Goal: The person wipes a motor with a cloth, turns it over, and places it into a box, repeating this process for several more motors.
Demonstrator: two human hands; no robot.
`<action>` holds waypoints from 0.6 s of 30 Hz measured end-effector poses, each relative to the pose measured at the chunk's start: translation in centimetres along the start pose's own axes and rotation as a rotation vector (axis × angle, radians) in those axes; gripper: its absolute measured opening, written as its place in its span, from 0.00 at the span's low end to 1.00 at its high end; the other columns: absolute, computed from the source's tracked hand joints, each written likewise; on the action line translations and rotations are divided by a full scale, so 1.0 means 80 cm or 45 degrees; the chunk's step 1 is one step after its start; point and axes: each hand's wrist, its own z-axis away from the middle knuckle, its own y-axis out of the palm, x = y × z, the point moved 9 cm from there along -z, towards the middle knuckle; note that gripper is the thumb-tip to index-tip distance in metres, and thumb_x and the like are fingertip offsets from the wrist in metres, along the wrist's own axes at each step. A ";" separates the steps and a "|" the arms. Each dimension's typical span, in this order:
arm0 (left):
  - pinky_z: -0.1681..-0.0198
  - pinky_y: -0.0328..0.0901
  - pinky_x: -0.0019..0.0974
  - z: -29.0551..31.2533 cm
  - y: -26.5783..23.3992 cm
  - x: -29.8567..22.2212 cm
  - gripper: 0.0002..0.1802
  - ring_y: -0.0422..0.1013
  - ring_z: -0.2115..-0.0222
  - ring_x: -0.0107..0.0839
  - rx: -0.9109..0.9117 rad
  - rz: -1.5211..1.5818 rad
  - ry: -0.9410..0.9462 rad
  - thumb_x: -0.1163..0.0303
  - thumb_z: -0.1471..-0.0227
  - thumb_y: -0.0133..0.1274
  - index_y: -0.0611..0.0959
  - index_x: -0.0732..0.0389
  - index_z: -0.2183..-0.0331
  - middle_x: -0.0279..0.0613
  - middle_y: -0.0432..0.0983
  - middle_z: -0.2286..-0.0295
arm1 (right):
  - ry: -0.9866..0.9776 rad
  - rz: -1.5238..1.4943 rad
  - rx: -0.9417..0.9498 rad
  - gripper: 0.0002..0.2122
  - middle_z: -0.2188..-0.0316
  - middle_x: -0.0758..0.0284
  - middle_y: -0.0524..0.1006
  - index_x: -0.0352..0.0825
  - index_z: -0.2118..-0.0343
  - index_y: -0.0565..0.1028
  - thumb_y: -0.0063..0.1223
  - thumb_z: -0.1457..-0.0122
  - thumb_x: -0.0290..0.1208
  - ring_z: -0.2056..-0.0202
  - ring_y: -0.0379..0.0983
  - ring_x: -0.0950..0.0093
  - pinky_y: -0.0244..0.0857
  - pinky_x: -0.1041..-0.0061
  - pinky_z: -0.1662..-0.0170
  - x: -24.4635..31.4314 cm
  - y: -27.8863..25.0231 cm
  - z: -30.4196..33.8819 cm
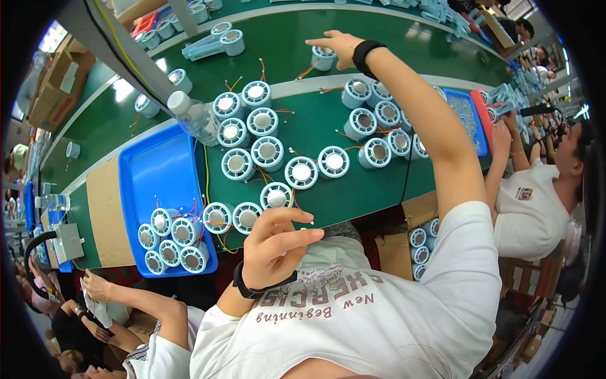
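My left hand (273,246) is open, held low in front of my shirt with its fingers apart. Just beyond it stands a light-blue round motor housing (276,197) with a silver disc in its top. A thin wire from it ends in a small white plug (312,222) by my left fingertips; whether they touch it I cannot tell. Stretched far across the bench, my right hand (338,47) is open, with its fingers out over another light-blue motor housing (324,60). That hand partly hides the housing's top, and coloured wires trail from its left side.
Several similar housings (236,164) stand on the green bench (303,221). A blue tray (158,158) at left holds several more. A clear bottle (196,119) stands beside it. At right are a blue tray of small parts (464,117), a cardboard box (394,256) and a co-worker (536,196).
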 end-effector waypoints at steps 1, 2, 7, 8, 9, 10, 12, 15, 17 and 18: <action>0.76 0.61 0.24 0.002 -0.003 -0.002 0.15 0.65 0.81 0.21 -0.007 -0.011 0.004 0.89 0.54 0.49 0.81 0.63 0.64 0.51 0.71 0.60 | -0.011 0.001 -0.008 0.33 0.46 0.55 0.67 0.48 0.44 0.70 0.62 0.57 0.19 0.48 0.68 0.56 0.67 0.62 0.47 -0.003 0.006 -0.013; 0.76 0.60 0.23 0.004 -0.008 -0.003 0.15 0.64 0.81 0.20 -0.038 -0.023 -0.002 0.89 0.54 0.50 0.82 0.64 0.65 0.50 0.71 0.59 | -0.030 0.023 0.068 0.33 0.47 0.56 0.67 0.49 0.45 0.70 0.62 0.58 0.18 0.49 0.68 0.56 0.67 0.63 0.47 -0.007 0.020 -0.029; 0.77 0.57 0.22 0.006 -0.018 0.005 0.18 0.61 0.82 0.17 -0.099 -0.087 -0.080 0.88 0.55 0.53 0.81 0.64 0.59 0.49 0.74 0.55 | -0.039 -0.151 0.137 0.33 0.52 0.60 0.69 0.50 0.46 0.71 0.62 0.58 0.17 0.52 0.70 0.59 0.67 0.66 0.48 -0.016 0.001 -0.003; 0.78 0.57 0.21 0.005 -0.019 0.010 0.21 0.60 0.82 0.17 -0.098 -0.112 -0.115 0.87 0.55 0.54 0.80 0.65 0.57 0.49 0.74 0.54 | -0.136 -0.284 0.029 0.32 0.52 0.61 0.69 0.50 0.46 0.71 0.62 0.57 0.18 0.54 0.71 0.62 0.69 0.68 0.50 -0.002 -0.027 0.020; 0.78 0.57 0.21 0.007 -0.018 0.013 0.21 0.60 0.82 0.17 -0.101 -0.112 -0.126 0.87 0.55 0.54 0.80 0.65 0.57 0.49 0.74 0.54 | -0.239 -0.417 -0.075 0.31 0.52 0.63 0.69 0.49 0.46 0.71 0.62 0.56 0.19 0.56 0.71 0.65 0.70 0.71 0.52 0.023 -0.061 0.048; 0.78 0.55 0.21 0.008 -0.022 0.020 0.25 0.59 0.82 0.17 -0.193 -0.159 -0.194 0.85 0.56 0.57 0.77 0.66 0.52 0.49 0.73 0.51 | -0.311 -0.620 -0.081 0.31 0.52 0.64 0.69 0.47 0.45 0.70 0.63 0.55 0.21 0.57 0.71 0.69 0.71 0.74 0.55 0.047 -0.084 0.074; 0.78 0.54 0.20 0.003 -0.020 0.030 0.31 0.58 0.82 0.17 -0.263 -0.189 -0.275 0.84 0.56 0.60 0.74 0.67 0.47 0.49 0.73 0.49 | -0.407 -0.922 -0.019 0.30 0.52 0.66 0.69 0.43 0.44 0.70 0.64 0.53 0.25 0.59 0.69 0.75 0.71 0.79 0.60 0.089 -0.113 0.128; 0.78 0.56 0.19 -0.023 -0.005 0.015 0.39 0.64 0.78 0.16 -0.233 -0.431 -0.129 0.79 0.57 0.65 0.68 0.68 0.43 0.52 0.71 0.47 | -0.536 -1.128 0.091 0.30 0.52 0.66 0.69 0.36 0.44 0.70 0.68 0.53 0.30 0.59 0.69 0.78 0.70 0.82 0.63 0.143 -0.128 0.199; 0.76 0.58 0.19 -0.027 0.012 0.014 0.40 0.68 0.73 0.18 -0.154 -0.342 -0.118 0.77 0.58 0.67 0.69 0.68 0.43 0.54 0.70 0.47 | -0.447 -1.111 0.162 0.31 0.51 0.65 0.69 0.36 0.45 0.70 0.69 0.54 0.31 0.58 0.69 0.77 0.70 0.82 0.62 0.166 -0.132 0.234; 0.75 0.59 0.19 -0.029 0.020 0.017 0.40 0.70 0.71 0.18 -0.110 -0.291 -0.117 0.77 0.58 0.68 0.69 0.69 0.44 0.55 0.69 0.47 | -0.380 -1.085 0.237 0.31 0.50 0.64 0.69 0.35 0.45 0.70 0.69 0.54 0.31 0.58 0.69 0.77 0.70 0.81 0.61 0.172 -0.128 0.247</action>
